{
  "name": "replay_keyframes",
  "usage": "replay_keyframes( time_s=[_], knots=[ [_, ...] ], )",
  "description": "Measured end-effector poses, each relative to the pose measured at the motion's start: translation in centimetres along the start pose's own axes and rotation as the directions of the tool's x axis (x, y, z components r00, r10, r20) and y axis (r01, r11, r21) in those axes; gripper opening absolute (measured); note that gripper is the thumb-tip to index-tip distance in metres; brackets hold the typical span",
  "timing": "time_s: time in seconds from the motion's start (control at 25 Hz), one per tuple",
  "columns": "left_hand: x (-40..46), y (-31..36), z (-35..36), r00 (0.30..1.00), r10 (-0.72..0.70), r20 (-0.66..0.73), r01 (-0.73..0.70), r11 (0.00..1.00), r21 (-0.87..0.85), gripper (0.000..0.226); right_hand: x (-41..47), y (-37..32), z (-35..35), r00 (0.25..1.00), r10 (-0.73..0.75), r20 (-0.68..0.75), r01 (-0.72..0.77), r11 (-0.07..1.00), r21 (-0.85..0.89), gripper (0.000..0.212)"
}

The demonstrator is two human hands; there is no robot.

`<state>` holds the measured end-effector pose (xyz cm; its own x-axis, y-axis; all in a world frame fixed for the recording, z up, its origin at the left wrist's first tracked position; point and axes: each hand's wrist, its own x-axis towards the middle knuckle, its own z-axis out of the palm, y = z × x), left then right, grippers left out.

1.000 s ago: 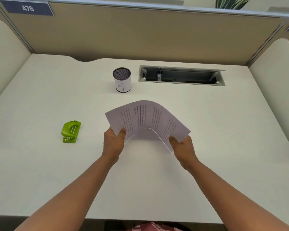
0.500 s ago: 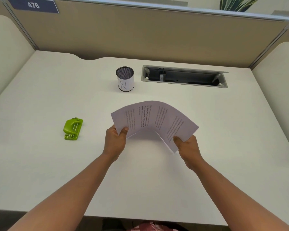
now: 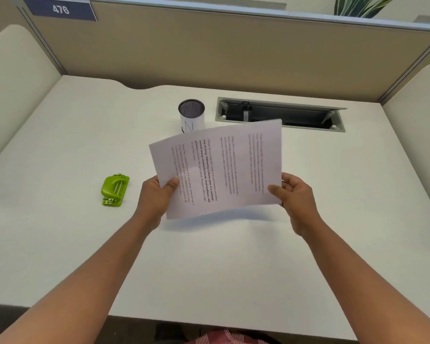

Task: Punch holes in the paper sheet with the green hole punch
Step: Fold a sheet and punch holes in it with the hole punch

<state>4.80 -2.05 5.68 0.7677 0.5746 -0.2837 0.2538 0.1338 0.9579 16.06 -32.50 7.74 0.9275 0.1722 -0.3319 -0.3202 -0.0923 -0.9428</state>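
A printed paper sheet (image 3: 224, 167) is held above the white desk (image 3: 209, 264), nearly flat, its text lines running sideways. My left hand (image 3: 158, 197) pinches its near left corner, thumb on top. My right hand (image 3: 296, 197) grips the near right corner. The green hole punch (image 3: 114, 190) lies on the desk to the left of my left hand, untouched, about a hand's width away.
A mesh pen cup (image 3: 191, 119) with a white label stands behind the sheet. A recessed cable tray (image 3: 281, 114) opens in the desk at the back right. Beige partition walls (image 3: 209, 50) close off the back and sides.
The sheet was arched upward between both hands; now it is spread out nearly flat and raised higher, with my hands farther apart. The hole punch has stayed put.
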Motion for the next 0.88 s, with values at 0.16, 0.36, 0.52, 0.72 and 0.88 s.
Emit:
replay_keyframes(
  time_s=[0.16, 0.36, 0.52, 0.72, 0.88],
  knots=[
    [-0.3, -0.4, 0.2, 0.99, -0.143, -0.008, 0.136, 0.954, -0.267, 0.015, -1.5, 1.7, 2.9, 0.938, 0.341, 0.058, -0.338, 0.87, 0.358, 0.084],
    [-1.8, -1.6, 2.4, 0.963, -0.266, 0.049, 0.257, 0.847, -0.466, 0.025, -3.8, 1.9, 8.6, 0.943, 0.246, 0.222, -0.327, 0.8, 0.502, 0.025],
    [-2.8, -2.3, 3.4, 0.954, -0.295, 0.056, 0.278, 0.795, -0.539, 0.025, -3.5, 1.0, 10.9, 0.964, 0.251, 0.089, -0.253, 0.76, 0.599, 0.025],
    [-3.6, -3.2, 3.5, 0.947, -0.319, 0.049, 0.292, 0.782, -0.55, 0.022, -2.6, 1.2, 11.1, 0.96, 0.278, 0.012, -0.242, 0.812, 0.532, 0.015],
    [-4.1, -4.4, 2.6, 0.93, -0.367, -0.007, 0.308, 0.791, -0.528, 0.01, -1.8, 1.5, 10.1, 0.976, 0.214, -0.041, -0.189, 0.927, 0.323, 0.013]
  ],
)
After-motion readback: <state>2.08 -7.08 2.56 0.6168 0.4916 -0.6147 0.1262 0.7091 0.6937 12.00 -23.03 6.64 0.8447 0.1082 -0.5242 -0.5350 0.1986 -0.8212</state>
